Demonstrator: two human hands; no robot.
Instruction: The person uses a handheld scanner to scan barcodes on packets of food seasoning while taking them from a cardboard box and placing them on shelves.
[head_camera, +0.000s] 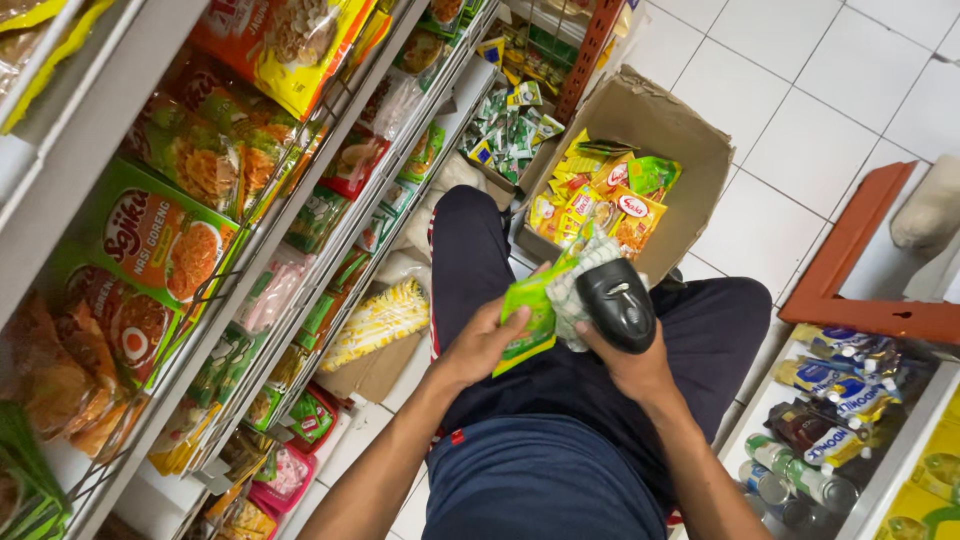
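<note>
My left hand (483, 345) grips a small green sachet packet (535, 310) by its lower edge, holding it above my lap. My right hand (632, 365) is closed around a black handheld barcode scanner (617, 300), whose head sits right against the packet's white patterned side. Both hands meet over my dark blue trousers (560, 440). Behind the hands stands an open cardboard box (690, 150) filled with several yellow, orange and green sachets.
A shelf rack (250, 250) of packaged noodles and seasoning runs along the left. Low shelves at the right hold bottles and pouches (830, 400). A red-brown frame (860, 270) lies on the white tiled floor (800, 90). A second box of green sachets (510, 130) sits further back.
</note>
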